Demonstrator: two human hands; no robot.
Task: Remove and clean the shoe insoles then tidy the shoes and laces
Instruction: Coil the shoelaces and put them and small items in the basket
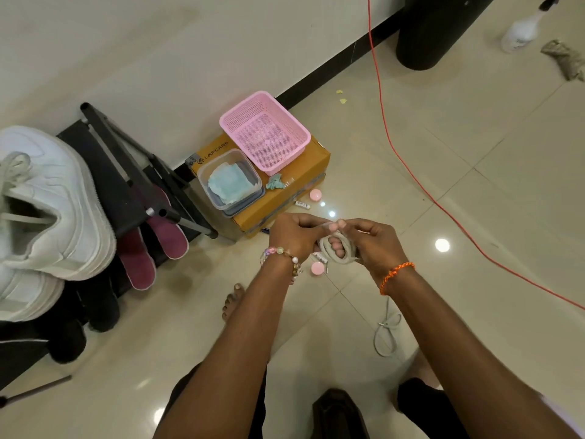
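My left hand and my right hand meet above the floor, both gripping a grey shoelace wound into a coil around my left fingers. A second grey lace lies loose on the tiles below my right forearm. Two white sneakers sit on top of a black rack at the left, the upper one with a lace still threaded. Two maroon insoles lean against the rack's lower part, side by side.
A cardboard box by the wall carries a pink basket and a clear tub with blue cloths. Small pink lids lie on the tiles. An orange cable crosses the floor at right; a black bin stands behind.
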